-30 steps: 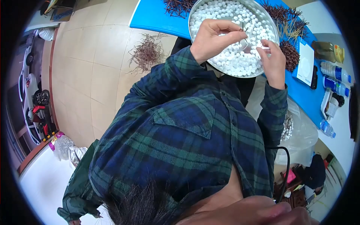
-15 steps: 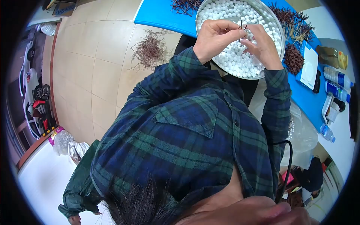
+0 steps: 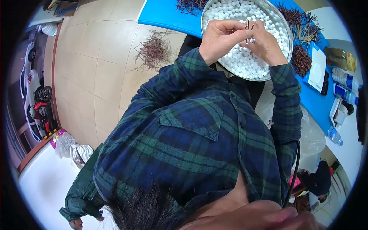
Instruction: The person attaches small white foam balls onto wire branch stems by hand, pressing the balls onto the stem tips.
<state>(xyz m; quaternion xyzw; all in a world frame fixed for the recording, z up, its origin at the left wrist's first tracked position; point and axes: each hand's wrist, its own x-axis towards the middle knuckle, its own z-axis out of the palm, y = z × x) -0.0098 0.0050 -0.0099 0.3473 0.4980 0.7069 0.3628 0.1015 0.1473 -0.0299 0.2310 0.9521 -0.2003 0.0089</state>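
Note:
My left hand (image 3: 221, 40) is over a round metal tray (image 3: 289, 42) heaped with small white balls (image 3: 245, 63). Its thumb and forefinger are pinched on thin dark brown twigs (image 3: 248, 25), whose tips stick up above the fingers. My right hand (image 3: 264, 45) is close beside it, fingers curled in towards the twigs' lower ends. Small white balls show near those fingertips, but whether the right hand grips one is partly hidden by the left hand.
Bundles of dark twigs (image 3: 297, 19) and a brown pile (image 3: 301, 61) lie on the blue table (image 3: 168, 13), near a white-and-blue box (image 3: 316, 67). Bottles (image 3: 345, 78) stand further right. Loose twigs (image 3: 153, 50) lie on the floor. Another person (image 3: 82, 195) is at lower left.
My right hand has moved slightly up and its fingers have drawn in closer to the twigs. My left hand keeps its pinch almost in place.

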